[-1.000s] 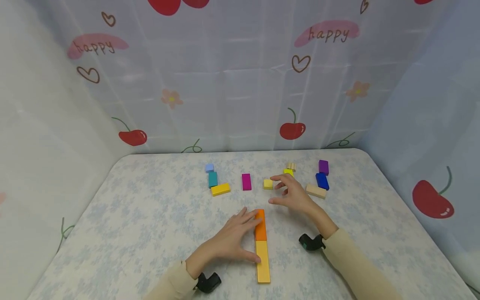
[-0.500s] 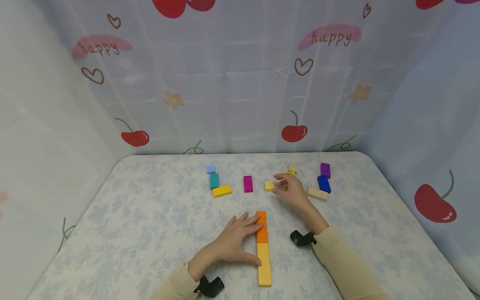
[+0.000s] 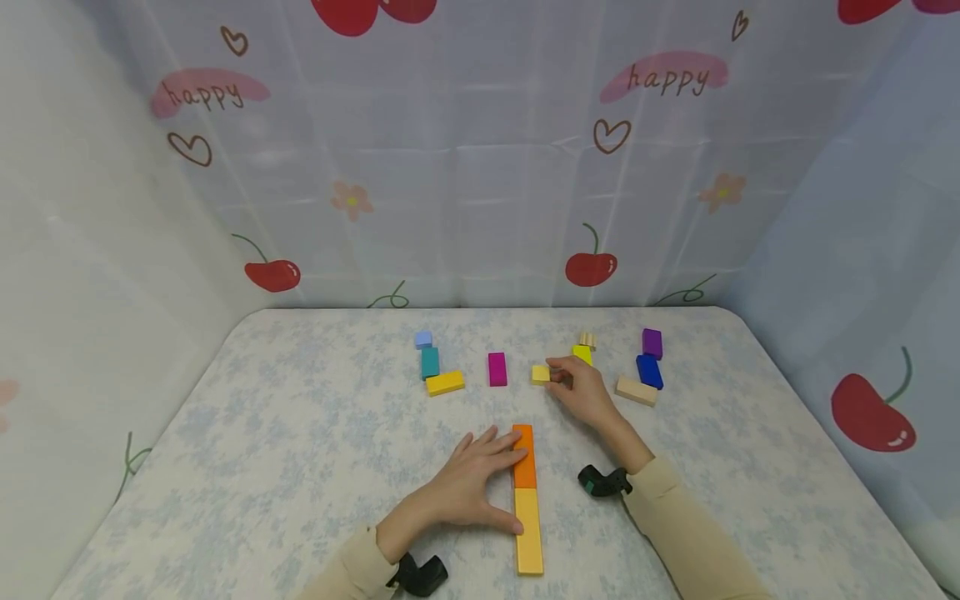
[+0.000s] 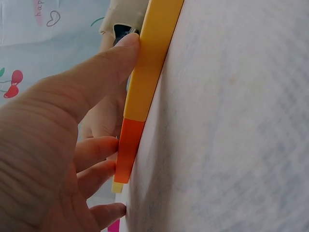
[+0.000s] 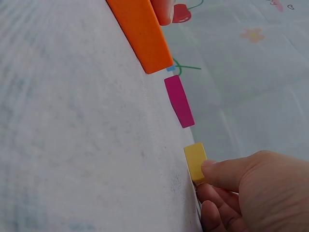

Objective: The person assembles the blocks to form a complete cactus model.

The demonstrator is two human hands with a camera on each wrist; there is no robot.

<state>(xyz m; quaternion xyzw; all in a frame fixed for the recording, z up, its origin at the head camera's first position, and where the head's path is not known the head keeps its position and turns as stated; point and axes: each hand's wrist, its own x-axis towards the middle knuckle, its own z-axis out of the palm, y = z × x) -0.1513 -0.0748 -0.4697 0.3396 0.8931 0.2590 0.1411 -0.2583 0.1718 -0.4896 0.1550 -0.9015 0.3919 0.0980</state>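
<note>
Spread over a row of two long blocks, my left hand [image 3: 468,487] has its thumb on the amber block [image 3: 528,533] and fingertips on the orange block [image 3: 524,458]. The two blocks lie end to end. My right hand [image 3: 585,393] pinches a small pale yellow block [image 3: 539,375] at its right end. In the right wrist view the thumb lies against that yellow block [image 5: 195,162], and the other fingers curl behind it. A magenta block [image 3: 497,369] stands to its left. Just behind the right hand sits a bright yellow block [image 3: 582,355].
At the left back are light blue [image 3: 423,339], teal [image 3: 430,363] and golden yellow [image 3: 446,383] blocks. At the right are purple [image 3: 652,343], blue [image 3: 649,372] and beige [image 3: 636,391] blocks. A ribbed beige piece [image 3: 588,340] lies at the back. A printed curtain [image 3: 465,208] hangs behind the table.
My right hand has come in from the right of the small pale yellow block, and its fingers have closed on it. The left hand keeps its place on the row.
</note>
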